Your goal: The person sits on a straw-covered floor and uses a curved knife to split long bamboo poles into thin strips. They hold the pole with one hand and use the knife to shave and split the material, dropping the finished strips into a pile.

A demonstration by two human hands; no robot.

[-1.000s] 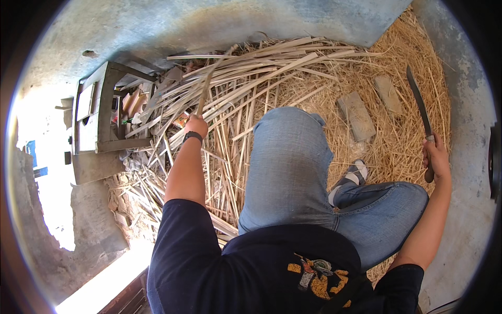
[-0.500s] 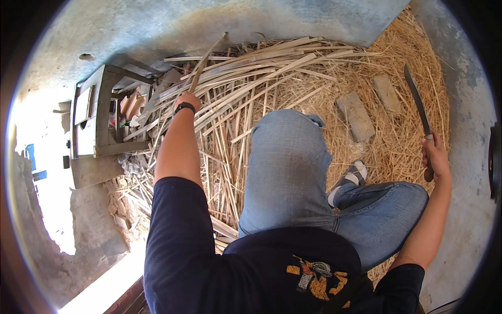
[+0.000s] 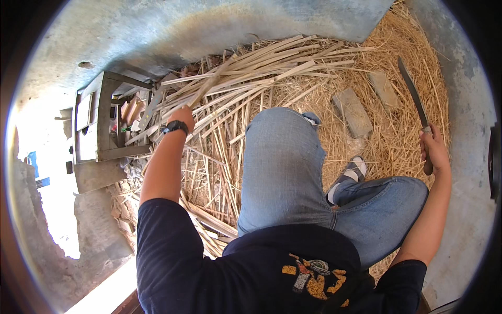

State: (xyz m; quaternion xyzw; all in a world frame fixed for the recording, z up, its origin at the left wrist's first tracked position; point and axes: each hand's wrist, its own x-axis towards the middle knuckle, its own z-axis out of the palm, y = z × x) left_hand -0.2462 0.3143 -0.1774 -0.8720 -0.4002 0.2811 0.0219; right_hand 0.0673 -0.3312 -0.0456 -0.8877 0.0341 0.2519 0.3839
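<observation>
My left hand [image 3: 181, 116] is closed around the near end of a split bamboo strip [image 3: 210, 82], which slants up and to the right over a pile of pale strips [image 3: 272, 65]. A dark watch sits on that wrist. At the right, my right hand [image 3: 434, 148] grips a long-bladed machete [image 3: 413, 94] by its handle. The dark blade points up and away, over the straw and apart from the strips. Between the two hands is my bent knee in blue jeans [image 3: 282, 162].
Two bricks [image 3: 353, 112] [image 3: 384, 90] lie on straw shavings [image 3: 413, 47] ahead to the right. A worn wooden cabinet frame [image 3: 99, 118] stands at the left with rubble in it. Bluish walls [image 3: 209, 21] bound the far side and the right.
My left hand has moved left and nearer, and the bamboo strip has swung down to the right onto the pile. The machete has shifted only slightly.
</observation>
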